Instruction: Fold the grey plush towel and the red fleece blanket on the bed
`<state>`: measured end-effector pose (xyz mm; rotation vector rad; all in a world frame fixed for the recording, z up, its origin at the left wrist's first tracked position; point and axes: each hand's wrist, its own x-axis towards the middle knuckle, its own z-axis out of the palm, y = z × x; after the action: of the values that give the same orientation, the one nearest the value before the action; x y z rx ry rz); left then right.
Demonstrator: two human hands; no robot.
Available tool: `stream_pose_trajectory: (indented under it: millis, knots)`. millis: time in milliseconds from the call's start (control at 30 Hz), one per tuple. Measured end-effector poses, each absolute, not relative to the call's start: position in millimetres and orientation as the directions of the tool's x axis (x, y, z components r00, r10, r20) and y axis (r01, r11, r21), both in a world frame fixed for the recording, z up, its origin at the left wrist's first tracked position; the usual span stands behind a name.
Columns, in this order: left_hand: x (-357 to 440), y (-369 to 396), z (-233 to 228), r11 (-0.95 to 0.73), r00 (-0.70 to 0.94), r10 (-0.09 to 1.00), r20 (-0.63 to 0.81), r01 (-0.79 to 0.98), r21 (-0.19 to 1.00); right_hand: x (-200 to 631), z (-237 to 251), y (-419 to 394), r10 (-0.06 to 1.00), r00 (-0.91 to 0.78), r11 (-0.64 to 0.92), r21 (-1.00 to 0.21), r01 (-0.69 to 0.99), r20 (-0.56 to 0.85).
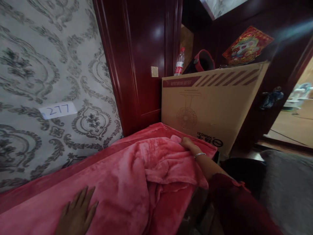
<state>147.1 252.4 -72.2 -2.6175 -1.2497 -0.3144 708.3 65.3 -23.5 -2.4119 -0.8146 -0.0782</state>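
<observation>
Near edge, bottom left: left hand (77,212) lies flat, palm down, fingers spread and gripping nothing, resting on the pink blanket (127,182).
Middle of the scene: right hand (188,143) reaches to the far corner of the blanket; its fingers curl into the plush fabric, pinching a bunched fold of it.
Wrist: a thin silver bangle (200,154) circles the right wrist, and a dark red sleeve (234,202) covers the forearm toward the near right.
Blanket: soft, fleecy and pink, spread over a raised surface from near left to far centre, with a rumpled heap between the two hands and one edge hanging down on the right.
Left side: grey patterned wallpaper (49,65) carries a small white label (58,110) with handwritten figures reading 277.
Far centre: a glossy dark red wooden panel (139,58) stands upright just beyond the blanket.
Far right: a tall cardboard box (210,101) printed with a fan drawing stands just behind the right hand.
Atop the box: a clear plastic bottle (179,62) with a red label, and a red-rimmed round object (204,60) just beside it.
</observation>
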Motion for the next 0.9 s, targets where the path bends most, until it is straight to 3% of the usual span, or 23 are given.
stream_pose_trajectory:
  millis: [100, 300, 567, 700, 800, 900]
  knots:
    - [147, 252, -72, -0.61, 0.615, 0.735, 0.285, 0.784, -0.119, 711, 3, 55, 0.456, 0.861, -0.699, -0.51, 0.502, 0.223]
    - [149, 252, -72, -0.633, 0.632, 0.7, 0.333, 0.765, -0.121, 714, 95, 35, 0.32, 0.871, -0.712, -0.512, 0.48, 0.372]
    - [155, 240, -60, -0.645, 0.632, 0.704, 0.323, 0.76, -0.08, 668, 199, 26, 0.432, 0.696, -0.649, -0.338, 0.681, 0.574]
    - [156, 237, -57, -0.626, 0.606, 0.731, 0.314, 0.778, -0.046, 630, 227, 40, 0.471, 0.652, -0.544, -0.387, 0.745, 0.594]
    - [158, 235, -48, -0.623, 0.58, 0.763, 0.285, 0.777, 0.088, 582, 233, 61, 0.557, 0.621, -0.427, -0.451, 0.784, 0.552]
    - [163, 220, -25, -0.567, 0.517, 0.821, 0.242, 0.685, 0.457, 513, 218, 76, 0.68, 0.479, -0.092, -0.583, 0.807, 0.556]
